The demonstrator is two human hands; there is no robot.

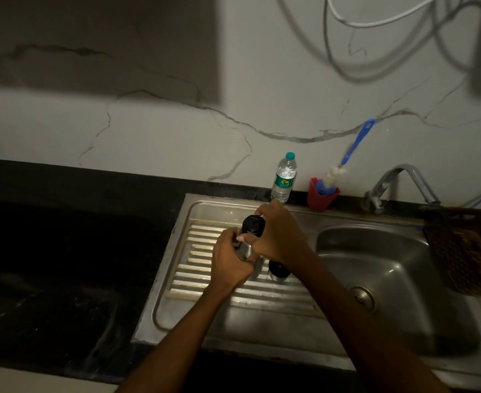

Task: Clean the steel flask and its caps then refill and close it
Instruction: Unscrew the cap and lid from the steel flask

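Note:
The steel flask (245, 249) stands on the ribbed drainboard (205, 282) of the sink, mostly hidden by my hands. My left hand (229, 258) grips its steel body from the left. My right hand (279, 234) curls round the black cap (252, 225) on top of the flask. A second cap (277, 272), black with a steel rim, sits on the drainboard just right of the flask, partly under my right wrist.
A plastic water bottle (284, 178) stands at the back sink edge. A red cup (320, 195) holds a blue-handled bottle brush (355, 143). The tap (398, 177) arches over the basin (375, 279). A brown cloth (466, 251) hangs at right. Black counter (63, 251) lies left.

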